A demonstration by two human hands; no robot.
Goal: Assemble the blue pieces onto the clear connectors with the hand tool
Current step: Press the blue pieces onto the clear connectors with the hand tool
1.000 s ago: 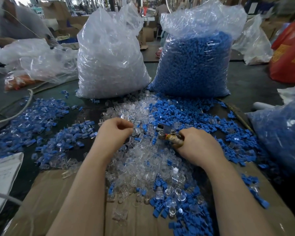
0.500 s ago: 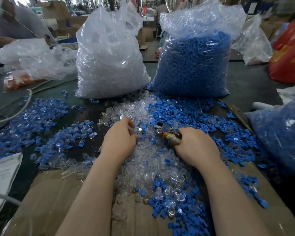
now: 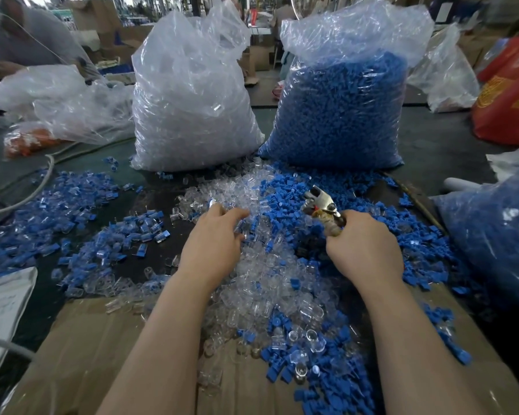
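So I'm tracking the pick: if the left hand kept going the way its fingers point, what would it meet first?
Most likely the loose clear connectors just past the left hand; its fingertips already seem to reach that pile's edge.

Two bare forearms enter from about 6 o'clock, ending in the left hand [image 3: 212, 244] toward 11 o'clock and the right hand [image 3: 364, 250] toward 1 o'clock. No sleeve, glove, ring or watch covers them; both wrists and forearms are uncovered up to the frame's lower edge.
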